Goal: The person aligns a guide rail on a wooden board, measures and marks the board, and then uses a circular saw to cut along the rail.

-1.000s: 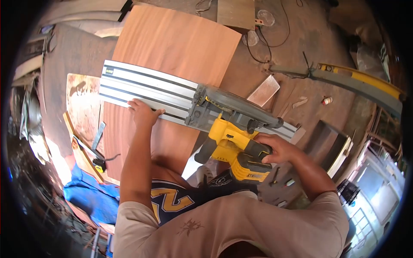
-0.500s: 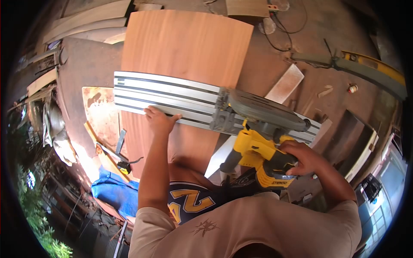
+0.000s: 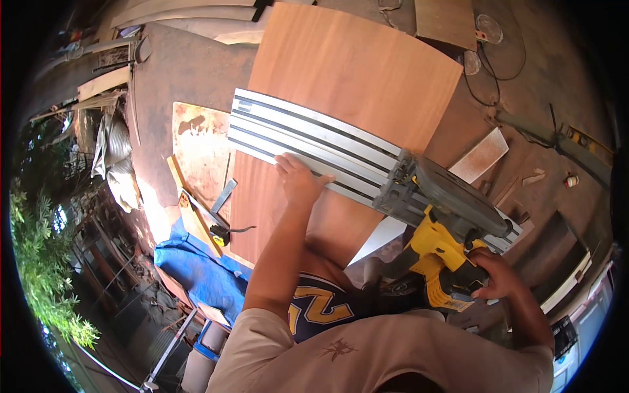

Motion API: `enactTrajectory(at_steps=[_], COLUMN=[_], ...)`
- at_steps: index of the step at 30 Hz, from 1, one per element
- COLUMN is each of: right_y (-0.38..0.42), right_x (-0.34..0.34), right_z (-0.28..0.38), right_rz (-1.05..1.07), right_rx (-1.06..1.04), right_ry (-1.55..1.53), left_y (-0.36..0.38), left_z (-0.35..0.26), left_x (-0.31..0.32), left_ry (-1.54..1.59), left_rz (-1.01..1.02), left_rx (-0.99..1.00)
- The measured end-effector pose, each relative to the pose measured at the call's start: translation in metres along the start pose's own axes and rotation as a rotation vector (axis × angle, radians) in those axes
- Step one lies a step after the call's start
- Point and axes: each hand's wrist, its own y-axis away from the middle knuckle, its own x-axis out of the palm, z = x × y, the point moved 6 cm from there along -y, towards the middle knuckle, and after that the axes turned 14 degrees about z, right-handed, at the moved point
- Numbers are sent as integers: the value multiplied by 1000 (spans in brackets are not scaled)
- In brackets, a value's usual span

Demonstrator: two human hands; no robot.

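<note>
A long silver guide rail with dark strips lies at a slant across a wide reddish-brown wood panel. My left hand rests on the rail's near edge, fingers laid flat and thumb spread out to the right. Toward the rail's right end sits a yellow and black track saw. My right hand is wrapped around the rear of that saw, close to its battery end; some of its fingers are hidden. The saw's blade is out of sight.
Left of the panel are a tape measure, a metal-bladed square and a blue cloth. A pale board strip lies to the right, with a cable behind it. Wood planks lie at the far left.
My view has turned, so the panel, rail and saw appear shifted right and more slanted. Both hands keep the same places on the rail and saw.
</note>
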Motion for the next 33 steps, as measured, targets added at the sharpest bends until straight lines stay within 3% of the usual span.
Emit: enactTrajectory(at_steps=[2, 9, 15, 21, 24, 26, 33], right_y=[1, 2, 0, 0, 1, 3, 1], right_x=[0, 1, 1, 2, 2, 2, 1], right_z=[-3, -7, -6, -8, -9, -13, -9], right_rz=[14, 25, 24, 22, 18, 30, 52], right_rx=[29, 18, 25, 35, 55, 53, 91], right_ry=[-26, -17, -22, -48, -48, -60, -160], left_y=[4, 4, 9, 8, 0, -4, -6], left_z=[-5, -4, -6, -17, -17, -15, -7], left_x=[-5, -4, -12, -29, -22, -20, -25], left_ry=[64, 84, 175, 197, 121, 7, 34], left_rz=[75, 60, -52, 63, 106, 23, 88], left_rx=[-19, -25, 15, -26, -67, -50, -13])
